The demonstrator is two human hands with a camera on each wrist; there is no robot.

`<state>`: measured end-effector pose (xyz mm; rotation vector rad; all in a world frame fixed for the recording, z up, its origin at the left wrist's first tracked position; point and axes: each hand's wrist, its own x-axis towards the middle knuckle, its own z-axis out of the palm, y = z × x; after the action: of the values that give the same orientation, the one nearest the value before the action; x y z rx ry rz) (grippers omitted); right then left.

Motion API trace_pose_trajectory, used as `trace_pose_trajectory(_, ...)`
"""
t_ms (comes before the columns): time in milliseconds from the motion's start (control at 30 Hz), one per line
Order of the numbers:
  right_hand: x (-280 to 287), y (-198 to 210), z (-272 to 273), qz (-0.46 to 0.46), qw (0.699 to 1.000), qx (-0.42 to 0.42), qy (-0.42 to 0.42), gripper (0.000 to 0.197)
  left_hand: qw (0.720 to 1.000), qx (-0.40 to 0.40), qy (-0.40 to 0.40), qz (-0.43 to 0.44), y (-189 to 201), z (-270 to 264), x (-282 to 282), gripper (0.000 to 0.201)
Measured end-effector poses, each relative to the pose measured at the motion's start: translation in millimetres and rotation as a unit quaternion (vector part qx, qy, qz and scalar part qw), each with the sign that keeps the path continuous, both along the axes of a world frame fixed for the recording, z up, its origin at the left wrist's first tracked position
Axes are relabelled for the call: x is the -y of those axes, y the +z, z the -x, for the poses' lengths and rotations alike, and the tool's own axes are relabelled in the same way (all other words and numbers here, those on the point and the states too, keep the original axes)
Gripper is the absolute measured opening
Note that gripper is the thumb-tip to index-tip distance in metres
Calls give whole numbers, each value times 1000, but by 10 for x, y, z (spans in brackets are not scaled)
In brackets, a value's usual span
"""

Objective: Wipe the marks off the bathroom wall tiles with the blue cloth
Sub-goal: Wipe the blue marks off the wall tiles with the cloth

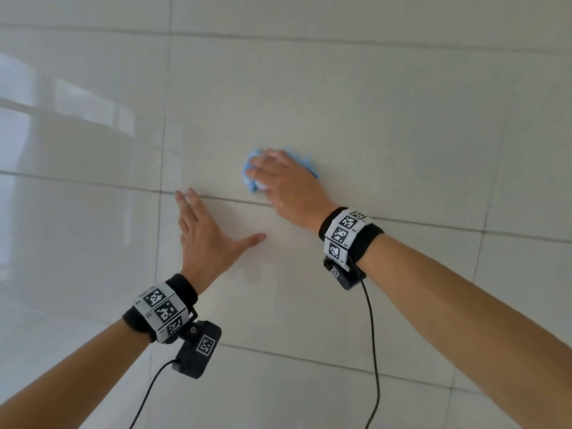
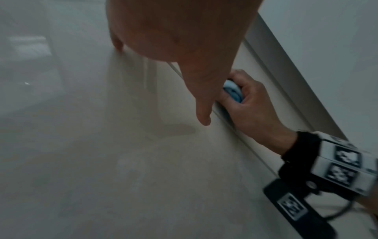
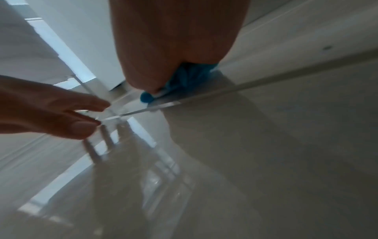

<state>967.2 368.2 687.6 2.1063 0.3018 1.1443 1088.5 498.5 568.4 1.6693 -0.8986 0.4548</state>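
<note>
Right hand [image 1: 286, 184] presses the bunched blue cloth [image 1: 252, 178] against the wall tiles [image 1: 387, 125] just above a grout line [image 1: 235, 201], its fingers curled over the cloth to bear on it. Left hand [image 1: 207, 235], fingers spread flat, braces on the tile below. Marks are too faint to make out.

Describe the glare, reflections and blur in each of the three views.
Head view: sharp, with window glare on the glossy wall tiles at the left. Left wrist view: dim and hazy, the left hand close and soft. Right wrist view: motion-blurred, bright window reflections streak the tiles, and the blue cloth shows under the right hand.
</note>
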Motion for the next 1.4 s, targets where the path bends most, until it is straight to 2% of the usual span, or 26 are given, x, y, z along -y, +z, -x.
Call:
trace_pose_trajectory(67,-52,-166,-115,27,998,-51,-32,38,1000,9,13,14,-96,-186,-158,162)
trace_pose_trajectory(133,-133,-58,-177,20,998,-34,-43,35,999,4,36,4,-175,-414,-313,162)
trace_pose_trajectory(200,-194,264,-199,-34,997,62,-21,27,998,-28,54,-15,-233,-655,-441,164)
trace_pose_trajectory(267,-224,679,-199,-89,978,189,-23,24,995,-66,60,-45,-287,-885,-540,168)
trace_pose_trajectory(333,-238,1005,-255,-126,953,272,-34,26,991,-89,57,-80,-364,-1067,-609,172)
trace_pose_trajectory(400,-265,1131,-384,-131,943,301,-49,31,990,-95,39,-92,-451,-1183,-632,172)
trace_pose_trajectory(467,-338,1041,-582,-119,949,287,-50,30,993,-81,26,-87,-534,-1256,-622,170)
trace_pose_trajectory(567,-479,535,-1028,-76,974,210,-43,30,996,-55,20,-73,-641,-1311,-600,167)
trace_pose_trajectory(667,-664,-258,-1552,-28,997,53,-38,47,997,-30,17,-69,-733,-1404,-643,164)
trace_pose_trajectory(767,-935,-881,-1797,63,988,-66,-123,51,996,10,11,-89,-817,-1554,-774,160)
trace_pose_trajectory(833,-1076,-944,-1881,64,986,-64,-142,49,994,38,0,-106,-857,-1673,-905,154)
trace_pose_trajectory(933,-1201,-809,-1967,-27,992,-43,-114,44,987,76,2,-141,-925,-1827,-1059,145)
trace_pose_trajectory(1000,-1199,-882,-1997,-66,992,-28,-109,45,984,85,7,-158,-1000,-1893,-1106,143)
trace_pose_trajectory(1100,-1122,-1446,-2043,-40,988,-41,-144,52,983,70,-5,-170,-1199,-1926,-1162,133)
trace_pose_trajectory(1167,-1077,-2023,-1987,21,975,-101,-195,55,983,62,-17,-174,-1320,-1914,-1214,121)
trace_pose_trajectory(1267,-1002,-2838,-1708,53,966,-171,-186,47,983,43,-18,-175,-1433,-1905,-1299,119)
trace_pose_trajectory(1333,-999,-3141,-1484,64,958,-217,-179,52,982,33,-18,-185,-1470,-1899,-1333,118)
trace_pose_trajectory(1400,-964,-3232,-1414,81,949,-232,-197,63,980,31,-22,-194,-1491,-1866,-1351,117)
